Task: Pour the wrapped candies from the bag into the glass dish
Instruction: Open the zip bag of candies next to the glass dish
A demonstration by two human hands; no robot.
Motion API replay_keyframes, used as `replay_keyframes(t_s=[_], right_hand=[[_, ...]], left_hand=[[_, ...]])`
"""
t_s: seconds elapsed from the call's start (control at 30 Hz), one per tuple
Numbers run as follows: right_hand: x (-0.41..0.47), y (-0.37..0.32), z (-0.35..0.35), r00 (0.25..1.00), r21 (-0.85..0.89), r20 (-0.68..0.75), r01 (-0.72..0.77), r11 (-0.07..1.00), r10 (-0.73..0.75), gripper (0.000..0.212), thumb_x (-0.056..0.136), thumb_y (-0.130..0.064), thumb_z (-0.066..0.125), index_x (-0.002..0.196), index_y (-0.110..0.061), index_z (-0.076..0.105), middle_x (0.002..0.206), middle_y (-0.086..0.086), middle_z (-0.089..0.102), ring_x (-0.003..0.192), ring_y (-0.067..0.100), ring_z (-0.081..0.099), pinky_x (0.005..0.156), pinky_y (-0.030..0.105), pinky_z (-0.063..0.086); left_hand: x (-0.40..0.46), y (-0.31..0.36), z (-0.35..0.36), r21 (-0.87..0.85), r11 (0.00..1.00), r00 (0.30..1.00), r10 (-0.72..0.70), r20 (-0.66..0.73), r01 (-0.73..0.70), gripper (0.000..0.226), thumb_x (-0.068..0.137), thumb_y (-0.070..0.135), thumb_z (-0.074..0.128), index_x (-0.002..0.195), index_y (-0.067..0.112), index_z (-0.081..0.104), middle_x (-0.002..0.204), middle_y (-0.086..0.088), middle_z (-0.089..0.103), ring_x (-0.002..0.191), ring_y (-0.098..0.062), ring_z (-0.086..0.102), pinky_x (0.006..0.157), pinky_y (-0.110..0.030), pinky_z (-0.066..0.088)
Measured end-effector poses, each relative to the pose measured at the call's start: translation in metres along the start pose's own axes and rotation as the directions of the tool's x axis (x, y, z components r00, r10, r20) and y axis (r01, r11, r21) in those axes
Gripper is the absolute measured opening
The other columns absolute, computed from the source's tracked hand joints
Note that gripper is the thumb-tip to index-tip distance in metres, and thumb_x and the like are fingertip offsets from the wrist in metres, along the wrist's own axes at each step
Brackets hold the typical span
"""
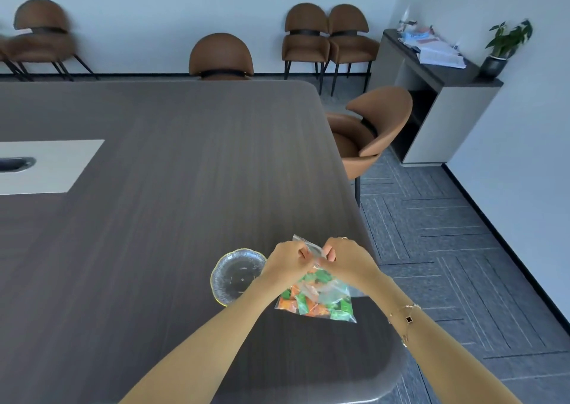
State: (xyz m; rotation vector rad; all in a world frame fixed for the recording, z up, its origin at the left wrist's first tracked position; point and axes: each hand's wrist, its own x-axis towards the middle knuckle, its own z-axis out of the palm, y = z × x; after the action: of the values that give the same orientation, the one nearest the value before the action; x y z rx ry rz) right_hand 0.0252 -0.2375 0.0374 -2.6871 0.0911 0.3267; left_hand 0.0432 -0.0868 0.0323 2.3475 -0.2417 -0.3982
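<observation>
I hold one clear plastic bag (320, 292) with both my hands above the near right corner of the dark wooden table (160, 169). My left hand (288, 261) and my right hand (347, 260) are both at the top edge of the bag, with the fingers curled and pinching the thin plastic of its mouth between them. The two hands are very close, almost touching each other. I cannot tell if the mouth is already open or not.

The bag hangs down from my fingers, so its long axis goes from the mouth, which is the far and upper end, to the bottom, which is the end near to me. The bottom edge seems to rest on the table or just over it; this I cannot see clearly. Inside the bag are many wrapped candies (311, 303), green and orange ones, collected in the lower part. They are too crowded to count.

There is one glass dish (229, 272) on the table, just to the left of the bag. It is round, has a thin gold rim, and nothing lies in it. My left forearm crosses over its right edge.

On my right wrist is one thin gold bracelet (407, 317) with a dark charm.
</observation>
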Motion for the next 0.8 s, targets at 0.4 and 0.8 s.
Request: replay_keyframes(t_s=[0.4, 0.8], right_hand=[[-0.001, 0.011, 0.008, 1.000, -0.308, 0.020, 0.025, 0.951, -0.020, 0.050, 0.082, -0.048, 0.060, 0.117, -0.014, 0.050, 0.105, 0.004, 0.067, 0.099, 0.024, 0.065, 0.088, 0.040, 0.048], [-0.012, 0.024, 0.004, 0.998, -0.333, 0.036, -0.042, 0.942, 0.057, 0.068, 0.084, -0.054, 0.054, 0.133, -0.011, 0.036, 0.116, 0.008, 0.063, 0.107, 0.027, 0.061, 0.085, 0.041, 0.052]], left_hand=[[-0.014, -0.012, -0.011, 0.283, 0.958, 0.999, 0.031, 0.025, -0.037, 0.018, 0.081, 0.025, 0.057, 0.074, 0.009, 0.061, 0.075, -0.009, 0.068, 0.062, -0.020, 0.056, 0.051, -0.026, 0.037], [-0.026, -0.014, -0.017, 0.467, 0.880, 0.996, 0.073, 0.047, -0.087, 0.021, 0.089, 0.027, 0.053, 0.090, 0.008, 0.062, 0.092, -0.008, 0.068, 0.081, -0.023, 0.065, 0.059, -0.028, 0.039]])
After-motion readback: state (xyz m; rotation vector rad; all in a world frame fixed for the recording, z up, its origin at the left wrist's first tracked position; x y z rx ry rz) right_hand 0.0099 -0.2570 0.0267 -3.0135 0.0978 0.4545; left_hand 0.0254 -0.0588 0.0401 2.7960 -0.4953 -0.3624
